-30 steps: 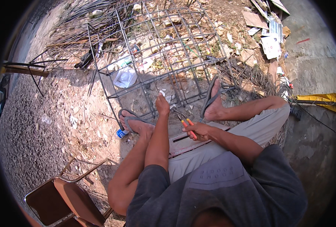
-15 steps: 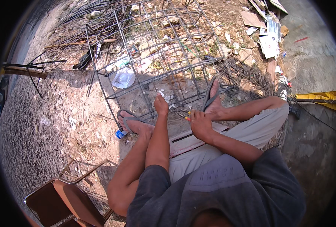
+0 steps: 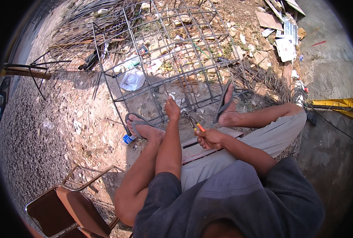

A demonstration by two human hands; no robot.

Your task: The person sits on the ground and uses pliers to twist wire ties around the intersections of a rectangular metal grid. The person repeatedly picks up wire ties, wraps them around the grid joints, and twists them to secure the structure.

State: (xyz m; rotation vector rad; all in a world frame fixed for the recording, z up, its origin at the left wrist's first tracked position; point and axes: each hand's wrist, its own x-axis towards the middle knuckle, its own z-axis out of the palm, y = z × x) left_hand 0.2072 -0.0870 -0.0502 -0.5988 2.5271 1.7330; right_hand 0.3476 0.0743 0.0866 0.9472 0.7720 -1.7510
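Note:
My right hand is wrapped round the orange and yellow handles of a pair of pliers. The dark jaws point up and left, close to the near edge of a rebar cage; whether they touch it I cannot tell. Closed, my left hand is beside that same near edge, left of the pliers. A thin dark line rises from its fingertips, but what they grip is too small to make out. Sandalled feet stand at either side of the cage's near end.
Loose steel rods lie in a heap at far left, and a bundle of thin bars lies right of the cage. A white plastic bag is under the cage's left part. At lower left stands a brown chair. Rubble covers the ground.
My right hand has turned over, and the pliers' jaws have swung more upright toward the cage's near edge. My left hand stays closed in nearly the same place.

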